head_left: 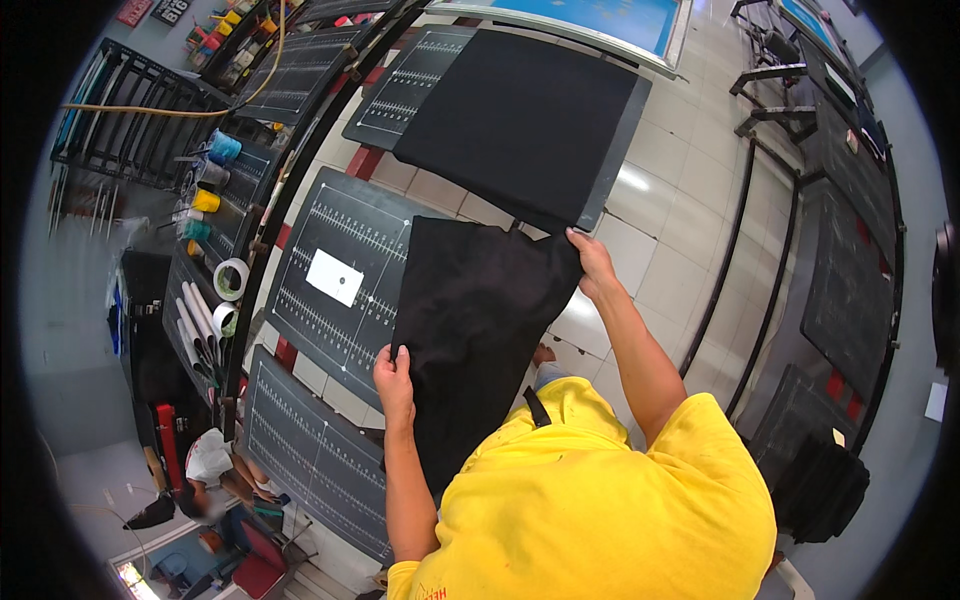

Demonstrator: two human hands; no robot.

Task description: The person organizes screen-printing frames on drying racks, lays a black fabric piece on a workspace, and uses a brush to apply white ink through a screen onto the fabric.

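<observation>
A piece of black fabric is stretched between my two hands, its near end hanging down in front of me. My left hand pinches its left edge, thumb on top, by the near edge of a dark board printed with white scale marks. Gripping the far right corner is my right hand, close to the corner of the board beyond. The fabric covers the right part of the marked board. A white card with a dark dot lies on that board's uncovered part.
Another black fabric piece lies flat on the farther board. A similar marked board is nearer me. To the left, tape rolls and colourful containers sit along a second row. A person is at lower left. A framed blue screen stands ahead.
</observation>
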